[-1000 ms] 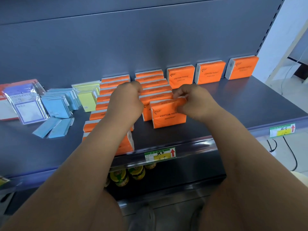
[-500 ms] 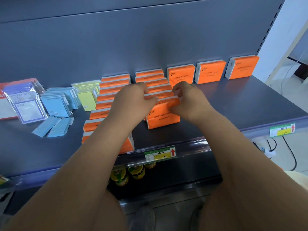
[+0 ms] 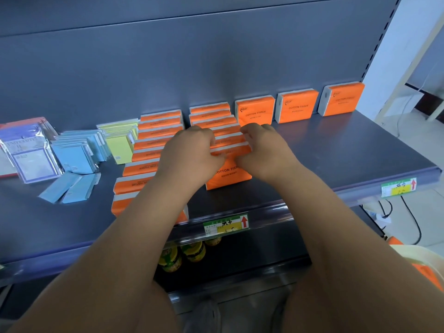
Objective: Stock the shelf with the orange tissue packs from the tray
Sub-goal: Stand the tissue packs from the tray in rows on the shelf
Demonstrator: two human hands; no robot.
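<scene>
Orange tissue packs (image 3: 428, 272) lie nearest, at the lower right edge, in a pale tray (image 3: 413, 253) that is only partly in view. Beneath the shelf (image 3: 336, 152), jars (image 3: 171, 260) with yellow-green labels stand on a lower level. A green and yellow price label (image 3: 225, 224) sits on the shelf's front rail.

On the shelf, a left row (image 3: 144, 169) of orange packs starts near the front rail and runs back towards the rear panel, each pack leaning on the one behind. The left forearm crosses over its front end. Further left, two loose blue packets (image 3: 67, 188) lie flat.

Next to that row, the front pack (image 3: 230, 177) of the right row (image 3: 211, 116) stands on its edge, its "COTTON TISSUE" face towards the camera, close against the pack behind. Both hands grasp it. The left hand (image 3: 192, 152) has its fingers curled over the top edge and its thumb on the front face. The right hand (image 3: 262, 150) is curled over the top right corner in the same way.

Beyond, at the left, stand bundled blue packets (image 3: 72, 157), yellow packets (image 3: 120, 147) and clear-sleeved packets (image 3: 31, 159). Farthest back, three single packs (image 3: 298, 108) stand upright against the grey back panel (image 3: 216, 56), each apart from the next.
</scene>
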